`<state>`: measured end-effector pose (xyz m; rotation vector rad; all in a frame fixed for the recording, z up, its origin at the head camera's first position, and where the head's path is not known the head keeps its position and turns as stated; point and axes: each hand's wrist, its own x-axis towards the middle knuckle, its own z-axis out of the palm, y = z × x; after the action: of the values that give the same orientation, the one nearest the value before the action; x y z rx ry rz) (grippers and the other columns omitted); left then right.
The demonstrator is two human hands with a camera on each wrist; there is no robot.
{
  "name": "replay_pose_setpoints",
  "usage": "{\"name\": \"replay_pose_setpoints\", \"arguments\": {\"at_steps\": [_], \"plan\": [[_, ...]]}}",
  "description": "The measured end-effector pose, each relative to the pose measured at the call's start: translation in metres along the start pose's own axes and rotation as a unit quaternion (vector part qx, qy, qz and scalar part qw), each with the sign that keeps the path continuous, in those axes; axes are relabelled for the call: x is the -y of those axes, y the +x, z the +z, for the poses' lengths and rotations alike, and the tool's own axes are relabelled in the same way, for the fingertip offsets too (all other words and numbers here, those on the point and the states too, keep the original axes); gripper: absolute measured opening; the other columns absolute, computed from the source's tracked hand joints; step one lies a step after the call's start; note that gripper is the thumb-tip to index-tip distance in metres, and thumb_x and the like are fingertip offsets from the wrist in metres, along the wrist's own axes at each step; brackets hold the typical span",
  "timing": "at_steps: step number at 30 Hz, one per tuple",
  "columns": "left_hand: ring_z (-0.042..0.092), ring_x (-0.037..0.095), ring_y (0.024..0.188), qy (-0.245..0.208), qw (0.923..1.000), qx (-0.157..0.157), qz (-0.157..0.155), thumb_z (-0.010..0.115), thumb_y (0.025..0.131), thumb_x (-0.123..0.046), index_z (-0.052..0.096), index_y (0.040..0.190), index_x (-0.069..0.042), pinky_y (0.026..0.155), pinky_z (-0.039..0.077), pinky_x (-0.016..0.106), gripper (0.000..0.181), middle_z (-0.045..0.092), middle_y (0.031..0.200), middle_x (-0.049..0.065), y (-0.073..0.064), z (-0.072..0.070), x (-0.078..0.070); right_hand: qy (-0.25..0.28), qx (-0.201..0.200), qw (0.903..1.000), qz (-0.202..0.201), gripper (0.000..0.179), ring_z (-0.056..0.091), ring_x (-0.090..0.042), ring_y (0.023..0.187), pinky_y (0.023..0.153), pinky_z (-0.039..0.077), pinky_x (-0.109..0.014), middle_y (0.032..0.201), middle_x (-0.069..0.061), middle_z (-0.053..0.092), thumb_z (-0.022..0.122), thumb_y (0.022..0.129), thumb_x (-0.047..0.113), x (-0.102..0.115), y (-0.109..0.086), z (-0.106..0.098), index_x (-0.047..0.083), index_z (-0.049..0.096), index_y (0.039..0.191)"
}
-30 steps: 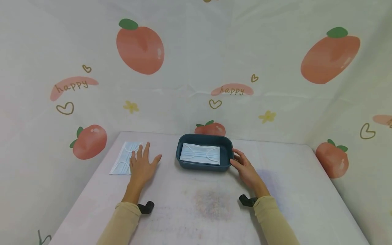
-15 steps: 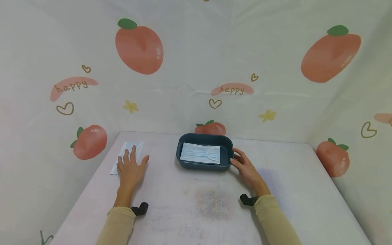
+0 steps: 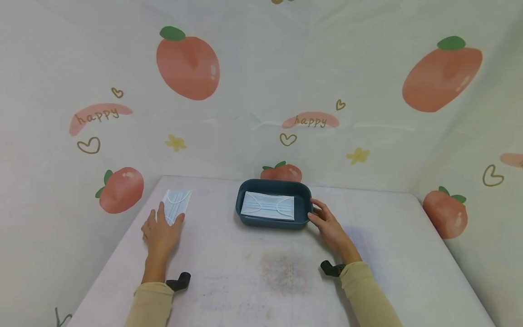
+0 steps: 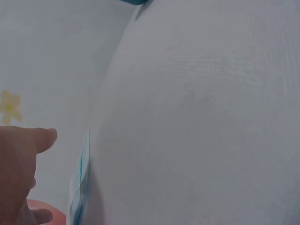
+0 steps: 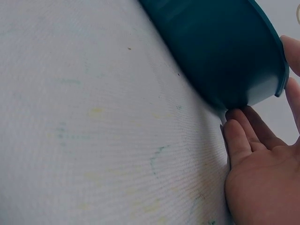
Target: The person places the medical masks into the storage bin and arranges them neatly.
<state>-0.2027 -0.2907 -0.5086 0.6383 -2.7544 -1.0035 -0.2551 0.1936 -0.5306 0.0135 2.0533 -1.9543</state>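
At the left of the table lies a pale blue face mask (image 3: pixel 178 200) with white ear loops. My left hand (image 3: pixel 160 234) hovers at its near end, fingers spread and hiding part of it. In the left wrist view a gap shows between the thumb (image 4: pixel 46 138) and the mask (image 4: pixel 80 185). A dark blue-green rectangular tray (image 3: pixel 276 224) stands at the back middle, with another face mask (image 3: pixel 267 206) flat inside it. My right hand (image 3: pixel 332 229) touches the tray's right end from outside. Its relaxed fingers rest against the wall (image 5: pixel 220 56), seen in the right wrist view.
The white table (image 3: pixel 229 272) has faint stains near its middle. Behind it and at both sides hangs a white cloth (image 3: pixel 249 91) printed with fruit. Each wrist carries a small black device, such as the left one (image 3: pixel 180 281).
My left hand has moved left and nearer to me across the mask, so the mask's far part now shows. The right hand and tray have stayed in place.
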Motion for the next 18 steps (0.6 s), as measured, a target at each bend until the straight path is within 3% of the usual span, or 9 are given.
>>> {"name": "replay_pose_setpoints", "arguments": {"at_steps": [9, 18], "plan": [[0.015, 0.061, 0.136, -0.004, 0.9995, -0.008, -0.031, 0.057, 0.096, -0.027, 0.002, 0.164, -0.008, 0.106, 0.019, 0.075, 0.089, 0.013, 0.158, 0.039, -0.001, -0.0011, 0.0088, 0.005, 0.0, 1.0, -0.005, 0.064, 0.021, -0.036, 0.156, 0.131, 0.013, -0.057, 0.168, -0.018, 0.019, 0.059, 0.104, 0.028, -0.0007, -0.0004, -0.0004, 0.027, 0.026, 0.16], [0.02, 0.059, 0.131, -0.013, 0.9989, -0.028, -0.036, 0.065, 0.091, -0.011, 0.007, 0.163, -0.004, 0.101, 0.025, 0.07, 0.092, 0.021, 0.15, 0.042, 0.0005, -0.0046, 0.0079, 0.006, 0.002, 1.0, -0.002, 0.063, 0.02, -0.035, 0.157, 0.131, 0.013, -0.056, 0.169, -0.016, 0.018, 0.058, 0.105, 0.028, -0.0041, 0.0012, -0.0018, 0.029, 0.027, 0.159]]}}
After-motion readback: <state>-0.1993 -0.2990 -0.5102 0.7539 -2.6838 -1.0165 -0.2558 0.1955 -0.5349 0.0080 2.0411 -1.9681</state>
